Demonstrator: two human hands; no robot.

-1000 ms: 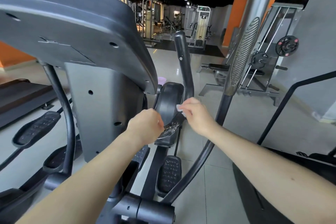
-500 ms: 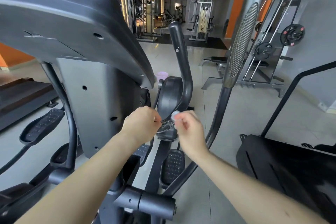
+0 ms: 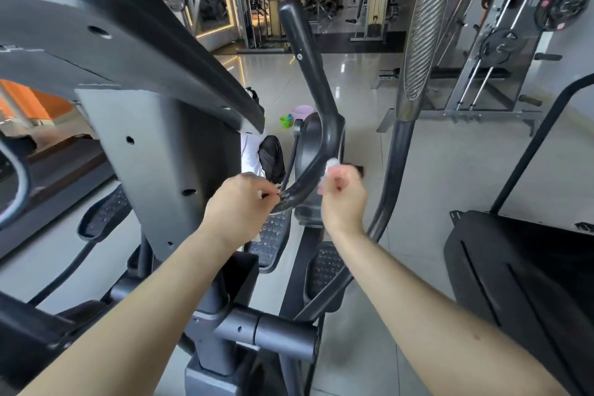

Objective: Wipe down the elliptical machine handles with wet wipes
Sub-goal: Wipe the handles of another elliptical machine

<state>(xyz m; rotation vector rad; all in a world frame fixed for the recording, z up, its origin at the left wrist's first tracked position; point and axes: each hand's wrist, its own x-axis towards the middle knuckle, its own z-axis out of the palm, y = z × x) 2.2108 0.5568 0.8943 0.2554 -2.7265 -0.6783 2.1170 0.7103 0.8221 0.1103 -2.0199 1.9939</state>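
Observation:
A curved black elliptical handle (image 3: 316, 125) rises in the middle of the view, with clear plastic wrap on its lower bend. My left hand (image 3: 239, 206) pinches the loose plastic at that lower bend. My right hand (image 3: 342, 199) is curled round a small white wet wipe (image 3: 331, 164) and sits just right of the handle, close to its bend. A second, longer handle with a ribbed silver grip (image 3: 421, 42) stands to the right.
The grey console (image 3: 96, 42) and column (image 3: 167, 177) of the elliptical fill the left. Foot pedals (image 3: 324, 267) lie below my hands. A black machine (image 3: 520, 283) stands at the right. A pink bucket (image 3: 302, 112) and a green cup (image 3: 285, 121) sit on the tiled floor.
My right hand with the wipe has moved a little right and off the handle's bend. My left hand stays pinched on the plastic. The camera has moved closer and tilted down.

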